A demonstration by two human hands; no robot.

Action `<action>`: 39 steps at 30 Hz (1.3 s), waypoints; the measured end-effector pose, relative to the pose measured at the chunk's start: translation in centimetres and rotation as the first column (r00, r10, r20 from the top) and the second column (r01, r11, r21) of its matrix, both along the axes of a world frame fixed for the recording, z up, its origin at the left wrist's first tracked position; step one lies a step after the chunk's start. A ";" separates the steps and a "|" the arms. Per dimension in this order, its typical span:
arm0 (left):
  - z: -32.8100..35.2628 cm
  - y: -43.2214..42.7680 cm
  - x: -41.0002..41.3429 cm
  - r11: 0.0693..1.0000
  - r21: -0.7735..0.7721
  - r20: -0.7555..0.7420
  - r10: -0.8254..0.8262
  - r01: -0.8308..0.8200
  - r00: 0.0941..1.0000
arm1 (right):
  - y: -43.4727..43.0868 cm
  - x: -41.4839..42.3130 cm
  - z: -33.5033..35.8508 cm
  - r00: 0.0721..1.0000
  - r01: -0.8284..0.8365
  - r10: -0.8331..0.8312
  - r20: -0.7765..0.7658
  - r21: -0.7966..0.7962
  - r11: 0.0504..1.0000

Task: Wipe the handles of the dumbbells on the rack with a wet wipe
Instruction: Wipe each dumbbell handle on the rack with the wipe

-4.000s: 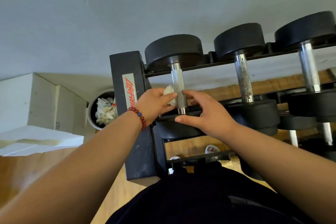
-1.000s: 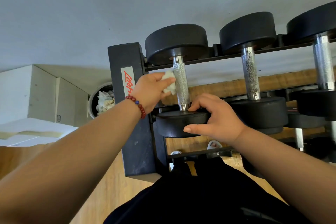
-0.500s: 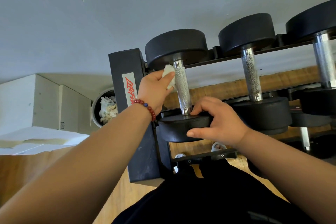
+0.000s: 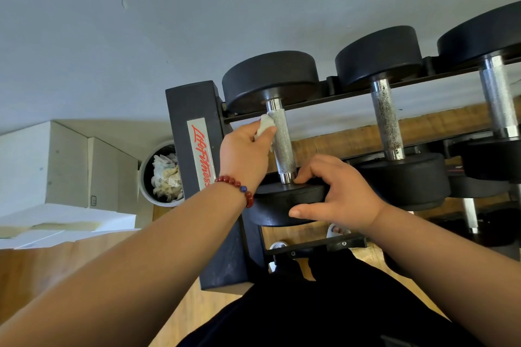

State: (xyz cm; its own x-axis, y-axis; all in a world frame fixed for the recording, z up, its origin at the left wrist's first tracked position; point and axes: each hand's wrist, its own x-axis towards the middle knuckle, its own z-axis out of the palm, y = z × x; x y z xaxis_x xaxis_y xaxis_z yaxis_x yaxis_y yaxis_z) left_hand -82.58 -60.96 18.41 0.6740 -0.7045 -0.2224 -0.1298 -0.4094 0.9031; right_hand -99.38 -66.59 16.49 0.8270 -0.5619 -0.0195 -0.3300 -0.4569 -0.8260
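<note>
light: bright, even | shadows: soft | glare: sheen on handle [image 4: 282,146] | edges: wide-angle bend — corners slightly soft

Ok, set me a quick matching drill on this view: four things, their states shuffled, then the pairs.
1 wet wipe
2 right hand
3 bin
4 middle handle

A speckled with dark spots
B grips the leftmost dumbbell's near plate
C pinched by the left hand against the leftmost handle
D holds crumpled paper, left of the rack

Pairs: 1-C, 2-B, 3-D, 4-A
</note>
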 end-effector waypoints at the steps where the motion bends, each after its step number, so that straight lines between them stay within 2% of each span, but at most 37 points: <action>1: 0.1 -0.4 0.2 1.000 -0.009 -0.032 0.030 -0.030 0.999 | 0.0 0.0 0.0 1.000 -0.001 0.001 0.001 -0.001 1.000; 4: 0.0 -2.0 0.8 0.992 -0.020 -0.150 0.119 -0.123 0.982 | 0.0 -0.1 0.0 1.000 0.000 0.000 -0.001 -0.001 1.000; 9: -0.1 0.0 -0.3 0.999 -0.002 -0.062 0.035 -0.035 0.997 | 0.0 0.0 0.1 1.000 -0.001 0.001 -0.016 0.002 1.000; 13: -0.5 -1.3 0.9 0.999 0.014 -0.259 0.032 -0.030 0.965 | 0.0 -0.1 0.1 1.000 0.000 0.000 -0.004 0.006 1.000; 17: -1.6 -1.7 1.5 0.998 -0.039 -0.452 -0.058 0.045 0.890 | 0.0 0.0 0.1 1.000 0.000 0.000 -0.007 0.007 1.000; 22: -1.7 -1.0 1.6 0.985 -0.110 -0.694 -0.173 0.135 0.699 | 0.0 -0.1 0.1 1.000 -0.003 0.003 -0.006 0.005 1.000; 26: -1.2 -3.8 2.7 0.986 -0.156 -0.678 -0.151 0.060 0.719 | -0.1 -0.1 0.1 1.000 -0.006 0.006 -0.006 0.012 1.000; 28: -1.6 -3.7 2.3 0.984 -0.134 -0.651 -0.174 0.114 0.739 | -0.1 0.0 0.1 1.000 -0.008 0.008 -0.009 0.014 1.000; 32: -2.1 -2.7 2.6 0.970 -0.119 -0.682 -0.236 0.213 0.692 | -0.2 0.0 0.0 1.000 -0.009 0.009 -0.006 0.012 1.000; 36: -1.4 -4.4 3.5 0.980 -0.179 -0.702 -0.186 0.083 0.687 | -0.2 -0.1 0.0 1.000 -0.015 0.015 -0.007 0.007 1.000; 39: -2.3 -3.8 2.5 0.976 -0.126 -0.692 -0.217 0.180 0.689 | -0.2 0.0 -0.1 1.000 -0.016 0.016 0.003 0.010 1.000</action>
